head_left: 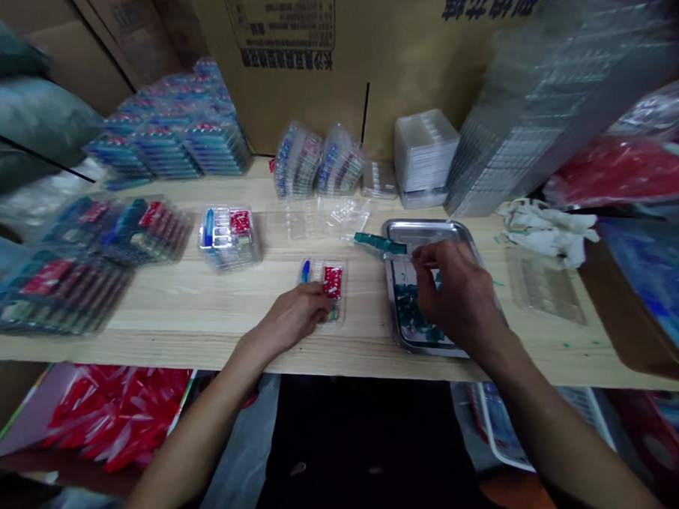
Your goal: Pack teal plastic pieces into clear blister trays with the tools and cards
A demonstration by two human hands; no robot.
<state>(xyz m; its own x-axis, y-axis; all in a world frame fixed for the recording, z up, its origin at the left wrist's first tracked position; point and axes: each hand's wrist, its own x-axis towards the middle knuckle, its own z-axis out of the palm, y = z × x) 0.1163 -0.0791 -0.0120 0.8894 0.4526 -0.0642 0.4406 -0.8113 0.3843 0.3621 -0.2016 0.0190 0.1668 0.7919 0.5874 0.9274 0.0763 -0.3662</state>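
My left hand [298,316] is closed at the lower left edge of a small clear plastic tray [344,284] lying on the table. In that tray are a red packet with white specks [332,280] and a blue piece [306,271]; my fingers hide its lower part. My right hand [450,280], thumb and fingertips together, pinches the end of a slim clear strip with dark green pieces [379,243]. It hovers over a shiny metal tray [394,312], where more dark green pieces [412,311] lie.
Filled clear packs are stacked at left [65,289] and back left [166,142]; one short stack [229,237] stands nearer. Nested clear trays [425,157] and a tall clear stack [535,103] stand behind. White gloves [546,230] lie at right. Red packets fill a box [121,406] below.
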